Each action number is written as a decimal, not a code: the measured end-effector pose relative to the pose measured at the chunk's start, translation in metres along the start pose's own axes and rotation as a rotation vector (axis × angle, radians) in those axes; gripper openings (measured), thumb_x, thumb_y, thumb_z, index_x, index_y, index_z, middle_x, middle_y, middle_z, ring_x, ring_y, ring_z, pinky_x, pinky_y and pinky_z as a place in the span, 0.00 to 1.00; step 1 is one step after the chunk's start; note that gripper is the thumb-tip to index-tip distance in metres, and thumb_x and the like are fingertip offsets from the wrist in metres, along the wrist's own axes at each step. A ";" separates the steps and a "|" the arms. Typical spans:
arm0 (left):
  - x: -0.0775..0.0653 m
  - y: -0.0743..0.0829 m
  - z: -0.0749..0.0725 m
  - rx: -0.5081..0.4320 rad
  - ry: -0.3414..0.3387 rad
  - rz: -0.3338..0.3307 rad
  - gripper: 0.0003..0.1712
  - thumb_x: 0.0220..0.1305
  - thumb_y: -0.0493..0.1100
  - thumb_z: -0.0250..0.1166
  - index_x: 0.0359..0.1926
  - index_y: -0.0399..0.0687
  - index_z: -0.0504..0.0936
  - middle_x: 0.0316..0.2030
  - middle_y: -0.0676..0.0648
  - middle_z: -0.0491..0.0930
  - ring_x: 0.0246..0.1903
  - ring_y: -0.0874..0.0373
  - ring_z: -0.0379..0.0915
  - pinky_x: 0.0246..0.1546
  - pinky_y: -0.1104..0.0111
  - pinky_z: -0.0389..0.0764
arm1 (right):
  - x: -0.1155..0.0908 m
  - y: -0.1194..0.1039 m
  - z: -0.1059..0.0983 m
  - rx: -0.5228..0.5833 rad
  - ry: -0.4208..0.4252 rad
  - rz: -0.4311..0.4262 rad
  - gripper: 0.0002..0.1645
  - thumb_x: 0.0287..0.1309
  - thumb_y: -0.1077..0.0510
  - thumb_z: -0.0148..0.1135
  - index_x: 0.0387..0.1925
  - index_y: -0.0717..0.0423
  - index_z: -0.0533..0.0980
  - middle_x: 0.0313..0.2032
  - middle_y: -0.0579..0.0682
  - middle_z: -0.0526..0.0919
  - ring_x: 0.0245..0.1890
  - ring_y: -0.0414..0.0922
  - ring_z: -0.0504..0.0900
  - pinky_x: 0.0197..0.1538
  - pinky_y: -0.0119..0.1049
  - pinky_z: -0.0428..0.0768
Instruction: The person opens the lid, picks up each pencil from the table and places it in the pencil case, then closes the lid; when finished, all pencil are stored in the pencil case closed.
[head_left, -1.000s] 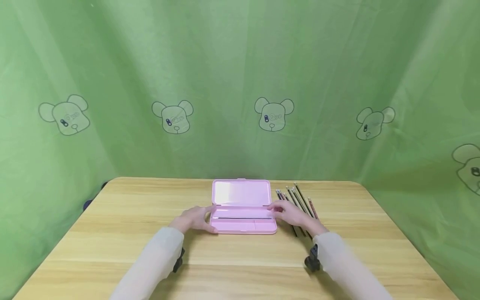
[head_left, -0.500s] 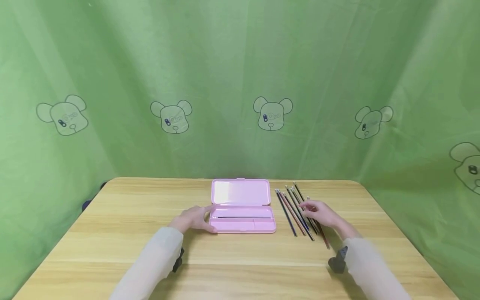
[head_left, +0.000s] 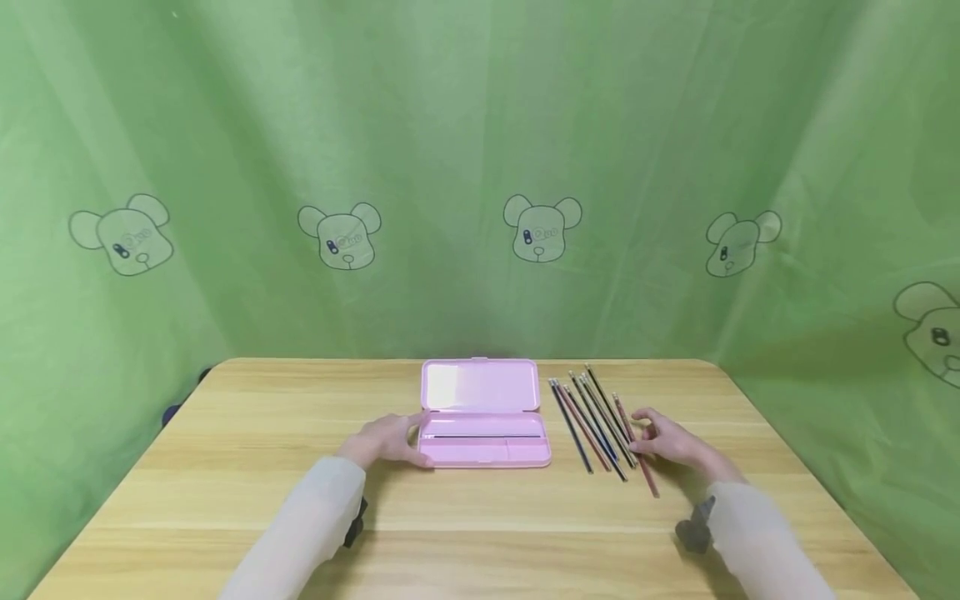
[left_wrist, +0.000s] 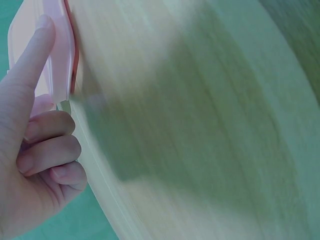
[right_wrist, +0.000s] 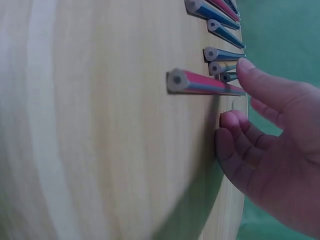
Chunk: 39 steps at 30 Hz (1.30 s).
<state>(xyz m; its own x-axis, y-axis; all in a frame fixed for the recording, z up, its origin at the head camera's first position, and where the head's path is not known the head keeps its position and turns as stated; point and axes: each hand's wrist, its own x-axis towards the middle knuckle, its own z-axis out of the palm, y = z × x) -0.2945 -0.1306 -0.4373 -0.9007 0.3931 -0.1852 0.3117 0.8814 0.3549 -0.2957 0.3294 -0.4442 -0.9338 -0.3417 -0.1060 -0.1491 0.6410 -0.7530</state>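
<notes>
A pink pencil case [head_left: 480, 387] lies with its lid raised, and one dark pencil [head_left: 487, 436] rests along its long compartment. My left hand [head_left: 386, 437] grips the case's left end; in the left wrist view its thumb [left_wrist: 37, 52] lies along the rim while several fingers are curled below. To the right of the case, several pencils are fanned out on the table, among them a dark blue one [head_left: 572, 427]. At the right edge of that group lies a red pencil [head_left: 648, 475]. My right hand [head_left: 671, 442] is beside it, thumb and fingers apart, holding nothing.
The wooden table [head_left: 480, 542] ends at a green curtain [head_left: 450, 125] printed with bear heads. In the right wrist view the red pencil [right_wrist: 207, 84] lies a little apart from the other pencil ends, such as a blue one [right_wrist: 227, 55].
My right hand has moved right, from the case's right end across the pencils to the red pencil at the edge. My left hand stays on the case.
</notes>
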 end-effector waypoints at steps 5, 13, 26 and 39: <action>0.000 0.001 0.000 -0.002 0.008 0.002 0.53 0.40 0.61 0.72 0.67 0.52 0.60 0.57 0.34 0.69 0.56 0.41 0.67 0.53 0.51 0.70 | -0.003 -0.001 -0.002 0.004 -0.035 0.006 0.36 0.51 0.67 0.60 0.55 0.80 0.54 0.27 0.54 0.70 0.25 0.42 0.68 0.27 0.30 0.71; 0.000 0.002 -0.001 -0.015 0.007 0.006 0.53 0.40 0.62 0.71 0.67 0.53 0.59 0.58 0.34 0.68 0.56 0.41 0.66 0.54 0.50 0.69 | -0.005 -0.004 -0.003 -0.097 0.017 0.047 0.28 0.46 0.71 0.59 0.50 0.78 0.61 0.27 0.55 0.70 0.27 0.45 0.70 0.31 0.33 0.73; 0.000 0.002 -0.003 -0.007 0.004 0.006 0.53 0.40 0.62 0.71 0.67 0.53 0.59 0.59 0.34 0.67 0.56 0.40 0.66 0.55 0.50 0.69 | 0.002 -0.011 -0.001 -0.269 0.032 0.148 0.22 0.48 0.70 0.58 0.46 0.76 0.65 0.33 0.64 0.75 0.34 0.56 0.76 0.40 0.47 0.78; 0.000 0.001 -0.001 -0.010 -0.002 0.002 0.53 0.40 0.62 0.71 0.67 0.53 0.60 0.59 0.34 0.67 0.56 0.40 0.66 0.54 0.50 0.70 | 0.007 -0.023 0.003 -0.222 0.172 0.038 0.20 0.50 0.72 0.50 0.47 0.76 0.65 0.32 0.64 0.75 0.32 0.52 0.74 0.35 0.44 0.77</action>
<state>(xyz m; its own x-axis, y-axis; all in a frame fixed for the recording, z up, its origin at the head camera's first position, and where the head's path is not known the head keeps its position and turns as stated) -0.2945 -0.1295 -0.4365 -0.8994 0.3956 -0.1859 0.3108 0.8778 0.3645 -0.2975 0.3100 -0.4296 -0.9787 -0.2051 -0.0060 -0.1625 0.7927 -0.5875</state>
